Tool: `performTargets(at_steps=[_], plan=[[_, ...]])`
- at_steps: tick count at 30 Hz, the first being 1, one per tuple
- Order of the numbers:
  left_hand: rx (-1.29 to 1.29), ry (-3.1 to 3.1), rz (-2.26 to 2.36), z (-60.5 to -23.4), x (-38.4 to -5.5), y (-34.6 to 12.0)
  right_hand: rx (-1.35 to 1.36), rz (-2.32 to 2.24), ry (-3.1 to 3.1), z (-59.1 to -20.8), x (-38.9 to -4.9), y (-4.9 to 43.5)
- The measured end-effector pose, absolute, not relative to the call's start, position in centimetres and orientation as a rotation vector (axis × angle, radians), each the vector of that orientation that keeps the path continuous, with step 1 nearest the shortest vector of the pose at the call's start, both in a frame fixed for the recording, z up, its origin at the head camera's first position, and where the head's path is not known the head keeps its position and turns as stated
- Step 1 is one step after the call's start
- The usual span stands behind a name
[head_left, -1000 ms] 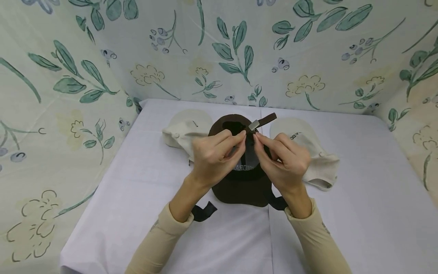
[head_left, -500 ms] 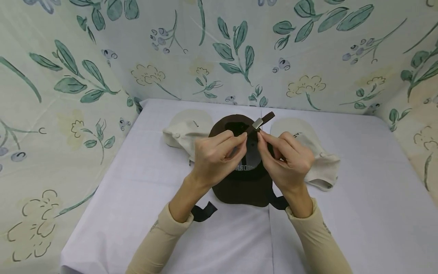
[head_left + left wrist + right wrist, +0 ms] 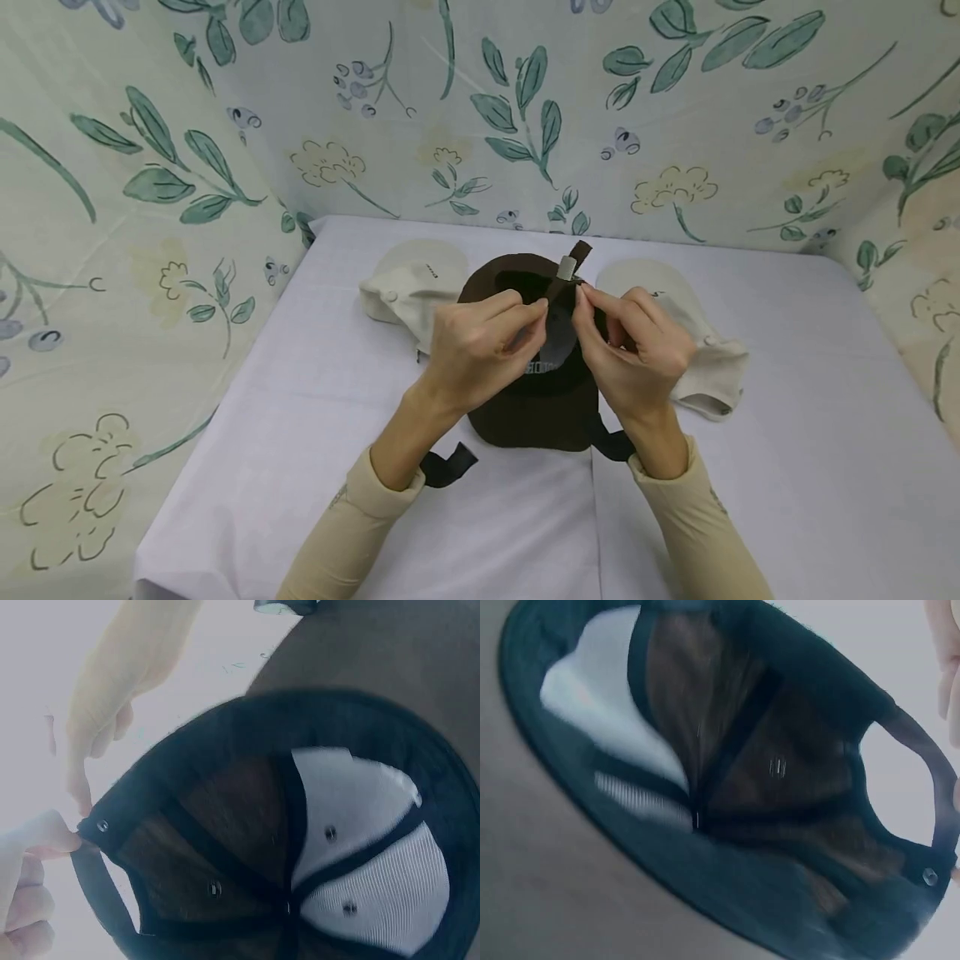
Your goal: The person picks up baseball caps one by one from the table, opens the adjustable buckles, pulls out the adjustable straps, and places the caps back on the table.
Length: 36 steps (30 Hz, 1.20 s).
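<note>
A dark brown baseball cap [image 3: 528,427] lies inside up on the table with its brim toward me. At its far edge stands the back strap, carrying a silver buckle [image 3: 567,267] with the strap's loose end [image 3: 581,251] above it. My left hand [image 3: 483,337] pinches the strap between thumb and forefinger. Just right of it, my right hand [image 3: 637,346] pinches the cap's back edge below the buckle. In the left wrist view, those right fingertips meet the cap corner beside a small eyelet [image 3: 103,825]. The strap [image 3: 97,889] curves away from the left hand's fingertips.
A cream cap [image 3: 408,283] lies behind my left hand, and a second cream cap [image 3: 708,375] lies to the right, partly behind my right hand. A white cloth [image 3: 300,400] covers the table. Floral fabric [image 3: 420,108] hangs behind and beside it. Black bands [image 3: 450,467] trail from both wrists.
The buckle and loose strap end have swung from slanting right to nearly upright. Both hands have shifted slightly right, still pinching the cap.
</note>
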State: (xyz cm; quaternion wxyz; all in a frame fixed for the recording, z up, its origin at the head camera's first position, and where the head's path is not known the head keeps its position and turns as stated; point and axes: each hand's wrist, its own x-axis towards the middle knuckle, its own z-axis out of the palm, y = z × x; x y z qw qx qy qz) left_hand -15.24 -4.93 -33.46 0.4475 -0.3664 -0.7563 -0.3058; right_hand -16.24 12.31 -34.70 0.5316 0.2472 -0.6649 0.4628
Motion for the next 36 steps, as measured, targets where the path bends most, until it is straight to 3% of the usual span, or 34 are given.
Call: performTargets(at_steps=[12, 36], plan=[[-0.894, -1.844, -0.887, -33.50, -15.49, -5.19, 0.715, 1.125, -1.674, -34.42, -16.58, 12.94], [-0.908, -1.804, -1.004, -33.00, -15.38, -5.48, 0.690, 1.135, -1.660, -34.65, -16.78, 12.80]])
